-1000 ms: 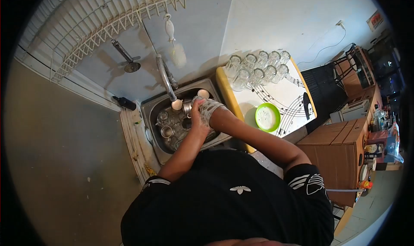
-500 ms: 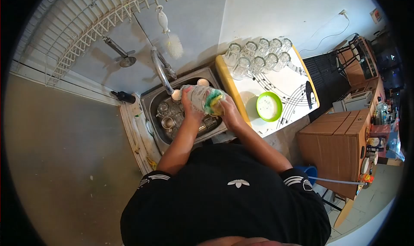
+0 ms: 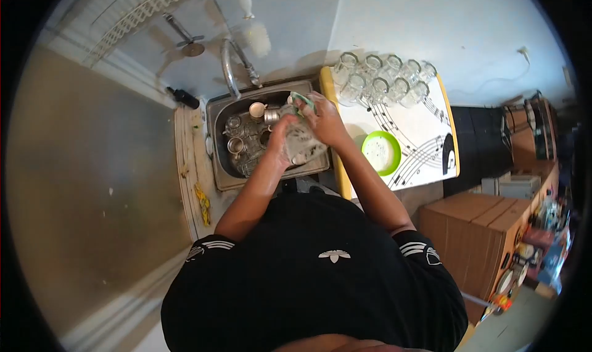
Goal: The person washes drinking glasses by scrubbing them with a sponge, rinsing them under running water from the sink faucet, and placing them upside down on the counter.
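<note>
Over the right side of the metal sink (image 3: 221, 178), my left hand (image 3: 279, 139) is closed around a clear, soapy glass jar (image 3: 303, 143). The jar is tilted and smeared by motion. My right hand (image 3: 325, 119) presses a green sponge (image 3: 301, 99) against its upper end, with the fingers bent around the sponge. Part of the jar is hidden behind both hands. In the basin to the left lie several glass jars or mugs, among them a glass mug (image 3: 233, 125) and a silvery-rimmed one (image 3: 236, 146).
A curved faucet (image 3: 229, 68) reaches over the sink's back edge. To the right, a white table (image 3: 425, 148) with music notes bears several upturned glass mugs (image 3: 377, 88) and a green bowl (image 3: 394, 161) of whitish liquid. A yellow cloth (image 3: 202, 204) lies on the left ledge.
The jar has turned from lying sideways to a steeper tilt. My right hand has moved up with the sponge, from the jar's right end to its upper end. The view has shifted slightly.
</note>
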A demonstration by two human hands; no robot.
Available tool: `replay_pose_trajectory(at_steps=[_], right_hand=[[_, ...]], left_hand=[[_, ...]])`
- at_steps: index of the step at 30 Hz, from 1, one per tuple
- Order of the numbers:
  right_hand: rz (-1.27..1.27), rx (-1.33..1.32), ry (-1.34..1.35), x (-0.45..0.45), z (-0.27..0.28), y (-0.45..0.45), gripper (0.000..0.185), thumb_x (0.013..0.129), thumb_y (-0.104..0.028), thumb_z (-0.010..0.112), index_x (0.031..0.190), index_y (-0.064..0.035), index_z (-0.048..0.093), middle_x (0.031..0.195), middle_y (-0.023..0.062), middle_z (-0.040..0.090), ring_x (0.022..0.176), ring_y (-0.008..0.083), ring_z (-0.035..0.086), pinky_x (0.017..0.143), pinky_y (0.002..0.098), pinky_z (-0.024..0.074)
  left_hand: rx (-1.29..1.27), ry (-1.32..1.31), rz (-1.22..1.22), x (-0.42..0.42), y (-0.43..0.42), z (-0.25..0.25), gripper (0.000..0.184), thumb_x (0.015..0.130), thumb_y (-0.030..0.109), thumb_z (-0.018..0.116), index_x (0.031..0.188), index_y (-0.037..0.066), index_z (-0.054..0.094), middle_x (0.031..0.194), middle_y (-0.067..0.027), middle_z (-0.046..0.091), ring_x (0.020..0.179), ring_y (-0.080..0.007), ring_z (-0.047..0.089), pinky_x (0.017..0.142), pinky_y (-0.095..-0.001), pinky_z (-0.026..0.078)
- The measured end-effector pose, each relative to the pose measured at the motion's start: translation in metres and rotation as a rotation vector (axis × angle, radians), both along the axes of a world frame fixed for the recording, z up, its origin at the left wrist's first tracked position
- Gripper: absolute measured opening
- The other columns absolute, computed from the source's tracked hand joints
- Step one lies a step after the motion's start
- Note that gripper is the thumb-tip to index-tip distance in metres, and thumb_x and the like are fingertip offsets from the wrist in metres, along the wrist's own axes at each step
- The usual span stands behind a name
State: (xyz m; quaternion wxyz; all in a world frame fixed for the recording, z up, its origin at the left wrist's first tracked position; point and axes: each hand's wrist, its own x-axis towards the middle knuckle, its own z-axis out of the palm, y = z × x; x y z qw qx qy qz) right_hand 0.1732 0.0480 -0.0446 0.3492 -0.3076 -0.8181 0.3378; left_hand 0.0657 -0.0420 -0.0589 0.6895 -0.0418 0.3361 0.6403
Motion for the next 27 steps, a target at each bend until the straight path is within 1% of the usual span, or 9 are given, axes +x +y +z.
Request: replay_pose_trajectory(at_steps=[1, 5, 9, 13, 15, 18, 21, 23, 27], right_hand=[[0.133, -0.248, -0.141, 0.003, 0.024, 0.004, 0.029, 0.091, -0.019, 0.054, 0.11, 0.0011, 0.062, 0.111, 0.0254, 0.061, 0.109, 0.039, 0.056, 0.093, 0.0418, 0.0439], [0.571, 0.008, 0.008, -0.001, 0.018, 0.017, 0.034, 0.09, -0.02, 0.054, 0.116, 0.0003, 0.061, 0.111, 0.0213, 0.063, 0.102, 0.0342, 0.061, 0.089, 0.0391, 0.0462], [0.583, -0.283, -0.144, -0.017, 0.017, 0.034, 0.035, 0.088, -0.023, 0.053, 0.115, -0.0006, 0.061, 0.101, 0.0178, 0.067, 0.089, 0.027, 0.064, 0.082, 0.0352, 0.0488], [0.589, 0.107, -0.194, -0.052, -0.005, 0.047, 0.036, 0.088, -0.027, 0.053, 0.112, -0.004, 0.064, 0.101, 0.019, 0.066, 0.094, 0.0282, 0.063, 0.087, 0.0363, 0.0465], [0.826, 0.168, -0.645, -0.068, -0.001, 0.052, 0.038, 0.087, -0.031, 0.054, 0.113, -0.0057, 0.065, 0.113, 0.0191, 0.063, 0.105, 0.0289, 0.059, 0.093, 0.0381, 0.0432], [1.199, -0.039, -0.808, -0.082, -0.01, 0.062, 0.042, 0.086, -0.035, 0.055, 0.116, -0.0067, 0.064, 0.124, 0.0171, 0.058, 0.112, 0.0286, 0.055, 0.098, 0.0374, 0.0405], [1.083, -0.143, -0.565, -0.038, 0.017, 0.065, 0.046, 0.087, -0.038, 0.055, 0.118, -0.0054, 0.064, 0.115, 0.0154, 0.062, 0.111, 0.0284, 0.055, 0.1, 0.0362, 0.0388], [0.918, -0.398, -0.263, 0.009, 0.036, 0.057, 0.038, 0.084, -0.031, 0.055, 0.108, -0.0049, 0.067, 0.094, 0.0149, 0.068, 0.085, 0.0212, 0.06, 0.079, 0.0348, 0.0485], [0.579, -0.082, -0.419, 0.108, -0.016, 0.083, 0.049, 0.088, -0.041, 0.057, 0.117, -0.0016, 0.061, 0.122, 0.0212, 0.057, 0.117, 0.0337, 0.051, 0.1, 0.0397, 0.0376]], left_hand=[[0.053, 0.006, -0.023, 0.003, -0.001, -0.007, 0.031, 0.083, 0.029, 0.057, 0.105, 0.008, 0.061, 0.094, -0.0092, 0.067, 0.084, -0.0249, 0.067, 0.076, -0.0396, 0.055], [0.105, -0.156, 0.129, 0.025, -0.017, -0.006, 0.037, 0.083, 0.029, 0.055, 0.109, 0.004, 0.06, 0.095, -0.0123, 0.067, 0.086, -0.0271, 0.067, 0.077, -0.0429, 0.055], [0.304, -0.075, -0.063, 0.027, -0.022, -0.006, 0.039, 0.08, 0.025, 0.055, 0.108, -0.003, 0.058, 0.092, -0.0164, 0.066, 0.082, -0.0305, 0.067, 0.078, -0.0439, 0.055], [0.021, 0.092, 0.071, 0.025, -0.028, -0.02, 0.041, 0.076, 0.025, 0.058, 0.105, -0.003, 0.058, 0.089, -0.0177, 0.065, 0.082, -0.0324, 0.067, 0.079, -0.045, 0.054], [-0.035, 0.26, 0.048, 0.026, -0.031, -0.018, 0.04, 0.076, 0.025, 0.058, 0.105, -0.002, 0.059, 0.089, -0.017, 0.066, 0.081, -0.0313, 0.067, 0.079, -0.0445, 0.055], [-0.038, 0.349, 0.018, 0.03, -0.036, -0.025, 0.038, 0.076, 0.023, 0.059, 0.105, -0.002, 0.059, 0.089, -0.0163, 0.066, 0.08, -0.0301, 0.067, 0.078, -0.044, 0.055], [0.059, 0.182, 0.041, 0.03, -0.044, -0.019, 0.037, 0.077, 0.021, 0.057, 0.105, -0.002, 0.059, 0.09, -0.0173, 0.065, 0.082, -0.0308, 0.067, 0.079, -0.0449, 0.055], [0.073, 0.175, 0.074, 0.028, -0.049, -0.024, 0.037, 0.078, 0.023, 0.058, 0.105, -0.002, 0.059, 0.091, -0.0175, 0.065, 0.083, -0.0309, 0.067, 0.079, -0.0452, 0.055], [0.051, 0.099, 0.29, 0.023, -0.063, -0.017, 0.037, 0.079, 0.028, 0.06, 0.104, 0.0, 0.059, 0.092, -0.0164, 0.065, 0.083, -0.0307, 0.067, 0.078, -0.0449, 0.055]])
